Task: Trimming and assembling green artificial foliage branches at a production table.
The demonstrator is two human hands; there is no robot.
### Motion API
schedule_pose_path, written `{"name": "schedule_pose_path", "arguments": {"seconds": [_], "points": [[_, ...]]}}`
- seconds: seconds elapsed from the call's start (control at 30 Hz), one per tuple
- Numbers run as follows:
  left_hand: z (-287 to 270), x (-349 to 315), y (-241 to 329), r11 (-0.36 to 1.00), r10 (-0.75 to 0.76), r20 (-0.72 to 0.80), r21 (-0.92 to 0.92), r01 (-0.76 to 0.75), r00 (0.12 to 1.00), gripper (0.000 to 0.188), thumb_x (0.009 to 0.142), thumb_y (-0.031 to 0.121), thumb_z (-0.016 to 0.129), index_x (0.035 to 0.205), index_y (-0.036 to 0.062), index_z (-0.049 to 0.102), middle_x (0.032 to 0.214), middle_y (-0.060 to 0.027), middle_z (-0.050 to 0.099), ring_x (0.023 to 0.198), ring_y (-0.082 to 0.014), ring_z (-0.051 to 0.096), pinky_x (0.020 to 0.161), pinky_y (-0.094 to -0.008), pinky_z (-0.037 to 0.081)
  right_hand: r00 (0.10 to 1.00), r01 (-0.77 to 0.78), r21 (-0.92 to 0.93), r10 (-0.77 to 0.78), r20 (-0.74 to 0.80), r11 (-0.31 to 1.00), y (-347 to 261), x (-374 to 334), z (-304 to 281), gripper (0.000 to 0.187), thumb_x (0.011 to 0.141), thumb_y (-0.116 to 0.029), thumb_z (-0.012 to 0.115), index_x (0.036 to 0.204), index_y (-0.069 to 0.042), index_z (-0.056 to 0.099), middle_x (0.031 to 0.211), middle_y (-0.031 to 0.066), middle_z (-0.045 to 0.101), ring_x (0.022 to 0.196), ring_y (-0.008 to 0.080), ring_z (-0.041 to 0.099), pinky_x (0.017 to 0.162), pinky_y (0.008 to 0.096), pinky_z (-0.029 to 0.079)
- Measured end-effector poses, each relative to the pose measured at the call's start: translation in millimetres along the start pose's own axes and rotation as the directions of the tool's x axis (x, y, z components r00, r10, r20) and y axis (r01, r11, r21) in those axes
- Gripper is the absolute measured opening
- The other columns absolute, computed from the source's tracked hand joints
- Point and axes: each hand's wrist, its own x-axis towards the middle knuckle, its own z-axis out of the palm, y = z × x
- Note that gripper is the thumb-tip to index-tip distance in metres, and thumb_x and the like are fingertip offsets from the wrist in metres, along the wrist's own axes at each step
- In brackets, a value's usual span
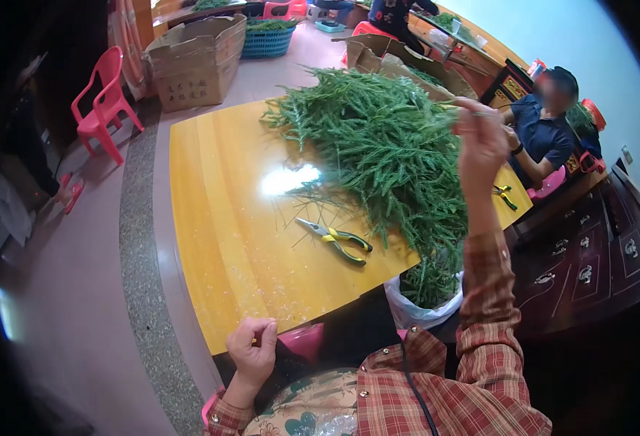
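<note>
A large heap of green artificial-looking sprigs (378, 138) covers the far right of the yellow wooden table (225, 218). Raised at the heap's right side, my right hand (481, 142) is closed, its fingertips pinching what looks like a blurred green sprig (442, 122). My left hand (253, 350) rests by the table's near edge with fingers curled and the thumb pressed to them; whatever may be inside is hidden. Between the hands lie long-nose pliers (338, 241) with yellow and black handles, jaws pointing left. Thin loose stems (312, 207) are scattered beyond them.
Below the table's right edge stands a white-lined bin (425, 314) with more sprigs. Another pair of pliers (505, 197) lies at the right corner, near a seated person (545, 131). A cardboard box (192, 65), blue basket (267, 42) and pink chair (105, 102) stand beyond.
</note>
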Motion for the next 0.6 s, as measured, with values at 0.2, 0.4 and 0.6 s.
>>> {"name": "schedule_pose_path", "arguments": {"seconds": [0.2, 0.4, 0.6], "points": [[13.5, 8.3, -6.0, 0.925, -0.294, 0.102, -0.22, 0.31, 0.95, 0.01, 0.09, 0.009, 0.058, 0.088, 0.0002, 0.062, 0.065, -0.001, 0.055, 0.053, -0.0073, 0.05, 0.049, -0.0192, 0.039, 0.933, -0.336, 0.615, 0.343, 0.112, 0.714, -61.1, -55.6, -13.0, 0.018, 0.095, -0.01, 0.051, 0.107, -0.001, 0.061, 0.094, 0.0062, 0.061, 0.082, 0.0124, 0.059, 0.067, 0.029, 0.05], [24.8, 32.3, 8.9, 0.628, -0.469, 0.332, -0.527, 0.573, 0.819, 0.033, 0.097, 0.028, 0.049, 0.112, -0.0006, 0.059, 0.08, -0.0034, 0.061, 0.059, -0.0092, 0.057, 0.053, -0.0197, 0.047, 0.901, -0.427, 0.632, 0.244, 0.359, 0.646, -101.6, -149.3, 18.2, 0.017, 0.094, -0.011, 0.052, 0.104, 0.001, 0.059, 0.092, 0.0129, 0.061, 0.084, 0.0218, 0.058, 0.068, 0.032, 0.05], [7.6, 24.1, -13.6, 0.421, -0.563, 0.482, -0.532, 0.735, 0.671, 0.038, 0.096, 0.032, 0.049, 0.114, -0.0007, 0.058, 0.085, -0.0039, 0.062, 0.066, -0.0093, 0.059, 0.055, -0.0206, 0.05, 0.655, -0.693, 0.542, 0.102, 0.749, 0.475, -125.3, -197.8, 25.4, 0.017, 0.09, -0.015, 0.06, 0.095, 0.001, 0.06, 0.083, 0.0112, 0.062, 0.08, 0.0208, 0.057, 0.068, 0.0296, 0.048]]}}
